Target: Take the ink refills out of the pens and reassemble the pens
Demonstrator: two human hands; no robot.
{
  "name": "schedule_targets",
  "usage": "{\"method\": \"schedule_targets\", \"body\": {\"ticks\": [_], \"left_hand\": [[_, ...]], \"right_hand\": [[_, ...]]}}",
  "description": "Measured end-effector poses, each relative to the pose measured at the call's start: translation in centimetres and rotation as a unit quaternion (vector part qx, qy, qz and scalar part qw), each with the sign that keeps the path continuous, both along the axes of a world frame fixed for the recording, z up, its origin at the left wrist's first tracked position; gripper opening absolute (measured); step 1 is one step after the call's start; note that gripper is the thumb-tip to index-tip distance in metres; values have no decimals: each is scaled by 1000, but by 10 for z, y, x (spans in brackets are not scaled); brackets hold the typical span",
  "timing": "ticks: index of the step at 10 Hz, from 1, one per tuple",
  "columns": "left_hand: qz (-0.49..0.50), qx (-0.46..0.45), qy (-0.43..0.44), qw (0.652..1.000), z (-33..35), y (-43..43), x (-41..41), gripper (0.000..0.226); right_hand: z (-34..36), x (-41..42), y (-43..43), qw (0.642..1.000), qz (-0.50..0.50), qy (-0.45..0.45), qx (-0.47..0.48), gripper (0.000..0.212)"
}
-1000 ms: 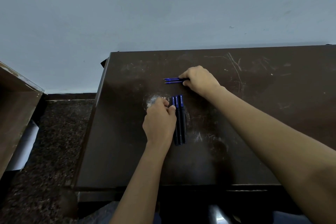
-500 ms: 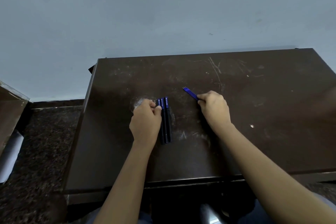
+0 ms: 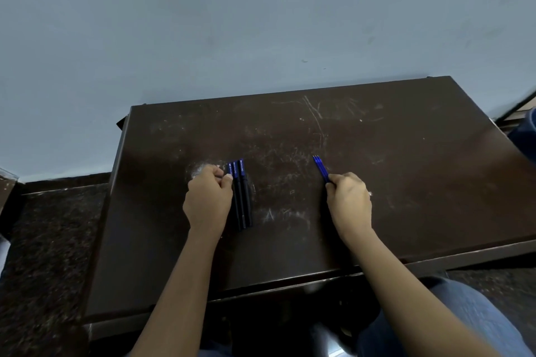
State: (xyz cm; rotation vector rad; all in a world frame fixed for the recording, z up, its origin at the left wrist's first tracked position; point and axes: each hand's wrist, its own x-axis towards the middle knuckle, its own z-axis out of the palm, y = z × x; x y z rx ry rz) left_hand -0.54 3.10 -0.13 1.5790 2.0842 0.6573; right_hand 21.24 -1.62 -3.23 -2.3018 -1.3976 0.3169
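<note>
Three dark pens [image 3: 242, 194] with blue clips lie side by side on the brown table [image 3: 406, 159], pointing away from me. My left hand [image 3: 208, 200] rests against their left side with curled fingers, its fingertips touching the nearest pen's clip end. My right hand [image 3: 349, 202] grips a small bundle of blue ink refills [image 3: 321, 169], whose far ends stick out up and to the left of the fist. The refills' near ends are hidden in the hand.
The scratched table stands against a pale blue wall [image 3: 261, 38]. A dark speckled stone floor [image 3: 49, 240] lies to the left. A blue object [image 3: 529, 136] sits at the right edge. My jeans-clad knee [image 3: 475, 316] shows below the table's front edge.
My right hand has carried the blue refills from the far middle of the table toward me and to the right, turning them from level to slanted. My left hand stayed by the pens.
</note>
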Motion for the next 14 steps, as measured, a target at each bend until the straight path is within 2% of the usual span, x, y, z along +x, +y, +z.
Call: {"method": "schedule_targets", "body": {"ticks": [3,13,14], "left_hand": [[-20,2,-1,1000,4,0,9,16],[-23,9,5,1000,3,1,6,16],[-21,6,-5,1000,6,1,6,15]], "right_hand": [[2,18,-3,996,-78,17,35,24],[1,28,1,996,-56,41,62,24],[4,30,1,991,-96,60,70,27]]}}
